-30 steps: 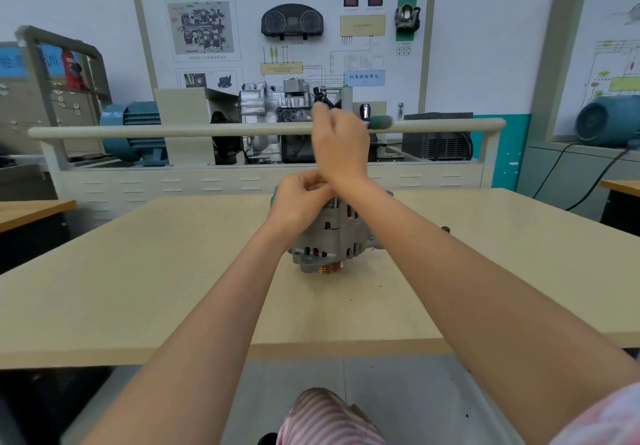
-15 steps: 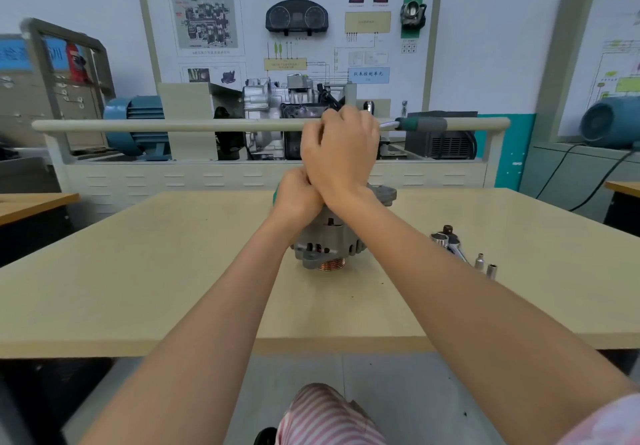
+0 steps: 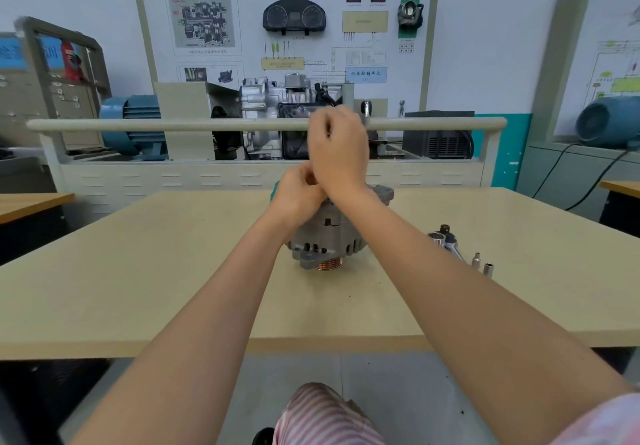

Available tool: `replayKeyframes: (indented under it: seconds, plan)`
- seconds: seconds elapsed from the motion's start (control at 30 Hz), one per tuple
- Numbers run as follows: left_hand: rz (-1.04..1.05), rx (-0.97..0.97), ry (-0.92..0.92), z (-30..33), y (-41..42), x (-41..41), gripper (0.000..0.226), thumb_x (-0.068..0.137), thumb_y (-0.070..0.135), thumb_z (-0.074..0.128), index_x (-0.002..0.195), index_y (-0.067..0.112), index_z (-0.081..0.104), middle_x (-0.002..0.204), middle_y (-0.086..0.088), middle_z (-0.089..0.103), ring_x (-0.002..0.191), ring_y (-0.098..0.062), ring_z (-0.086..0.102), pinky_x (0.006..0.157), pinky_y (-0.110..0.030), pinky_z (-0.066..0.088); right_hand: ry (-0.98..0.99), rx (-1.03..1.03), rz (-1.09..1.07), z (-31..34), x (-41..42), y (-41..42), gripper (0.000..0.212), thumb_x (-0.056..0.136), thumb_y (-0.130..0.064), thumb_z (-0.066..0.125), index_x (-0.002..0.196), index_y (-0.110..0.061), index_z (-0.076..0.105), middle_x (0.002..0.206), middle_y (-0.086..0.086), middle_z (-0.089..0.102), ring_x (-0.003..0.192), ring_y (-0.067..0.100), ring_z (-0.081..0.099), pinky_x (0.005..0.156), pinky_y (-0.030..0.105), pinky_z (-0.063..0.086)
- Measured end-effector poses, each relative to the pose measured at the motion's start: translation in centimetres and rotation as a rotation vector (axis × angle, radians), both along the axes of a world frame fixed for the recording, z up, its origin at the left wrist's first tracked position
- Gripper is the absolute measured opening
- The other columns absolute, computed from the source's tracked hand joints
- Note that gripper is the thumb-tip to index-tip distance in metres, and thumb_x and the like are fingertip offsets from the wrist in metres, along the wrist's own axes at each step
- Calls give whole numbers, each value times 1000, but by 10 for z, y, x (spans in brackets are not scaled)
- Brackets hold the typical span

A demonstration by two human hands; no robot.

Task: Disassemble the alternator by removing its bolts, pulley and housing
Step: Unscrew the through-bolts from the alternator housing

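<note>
The grey alternator (image 3: pixel 329 237) stands on the beige table (image 3: pixel 138 271) with its copper-coloured pulley (image 3: pixel 328 264) facing down. My left hand (image 3: pixel 298 195) sits on top of the housing with its fingers curled, and a teal tool end (image 3: pixel 275 187) sticks out from its left side. My right hand (image 3: pixel 337 154) is raised just above the left one. It is curled into a fist round a wrench that the hand itself hides. The top of the alternator and its bolts are covered by both hands.
To the right of the alternator lie a chrome tool with sockets (image 3: pixel 445 240) and two small loose sockets (image 3: pixel 482 264). A training stand with a rail (image 3: pixel 173 125) and a gearbox runs along the table's far edge. Another table (image 3: pixel 31 202) stands at the left.
The green wrench handle swung out to the right of my right hand half a second ago and is now hidden behind it. My left hand has stayed on the alternator.
</note>
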State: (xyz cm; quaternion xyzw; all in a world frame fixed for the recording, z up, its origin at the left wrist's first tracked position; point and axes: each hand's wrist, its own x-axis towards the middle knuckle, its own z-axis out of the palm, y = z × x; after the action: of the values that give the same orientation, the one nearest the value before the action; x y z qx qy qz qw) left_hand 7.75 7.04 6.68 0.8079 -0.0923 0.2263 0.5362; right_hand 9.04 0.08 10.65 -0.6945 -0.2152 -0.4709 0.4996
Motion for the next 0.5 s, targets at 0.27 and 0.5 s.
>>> replayKeyframes:
  seconds: [0.27,0.5]
  plan:
    - [15,-35,-26,0,-5,-3,21,83,7,61,71,24,57,67,4,61,69,-15,57,64,-29,48,75,45,99,11,-3,1,47,89,-18,43,45,-20,28,46,-8,31,53,10,31,57,28,28]
    - [-59,-48,-25,-1,-3,-5,6,85,19,68,84,22,63,86,-5,70,91,-25,66,92,-44,51,316,497,613,24,2,-10,48,93,-11,35,45,-16,30,42,-2,33,48,16,35,59,27,36]
